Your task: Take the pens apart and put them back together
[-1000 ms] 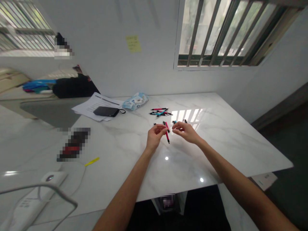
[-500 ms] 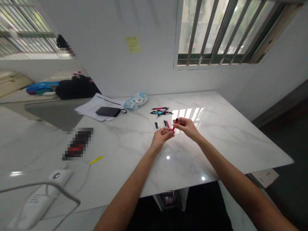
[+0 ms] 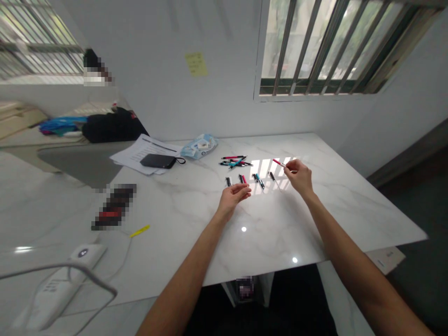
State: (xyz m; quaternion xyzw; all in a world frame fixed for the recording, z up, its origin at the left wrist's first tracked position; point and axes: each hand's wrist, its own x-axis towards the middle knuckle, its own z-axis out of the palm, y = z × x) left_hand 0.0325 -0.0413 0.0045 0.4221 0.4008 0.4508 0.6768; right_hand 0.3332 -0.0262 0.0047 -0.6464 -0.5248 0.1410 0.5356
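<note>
My right hand (image 3: 299,175) is raised over the right side of the desk, its fingers pinched on a slim red pen part (image 3: 278,162) with a pale section near the fingertips. My left hand (image 3: 235,198) is closed in a pinch low over the desk; what it holds, if anything, is hidden. Just beyond it lie a black-and-white pen part (image 3: 228,181) and black and red pen parts (image 3: 241,178). Between the hands are blue and black pen parts (image 3: 259,180) and a black-tipped slim piece (image 3: 272,176). A pile of pens (image 3: 235,162), red, black and blue, lies farther back.
A blue-and-white soft packet (image 3: 199,146), papers (image 3: 129,156) and a black case with a wrist loop (image 3: 158,161) lie at the back left. A white power strip (image 3: 58,289) and a yellow tag (image 3: 140,231) are at the left. The wall bounds the desk behind.
My hands were together on a red pen part with a black end. My right hand has moved right and away with a slim red part; my left hand has barely moved.
</note>
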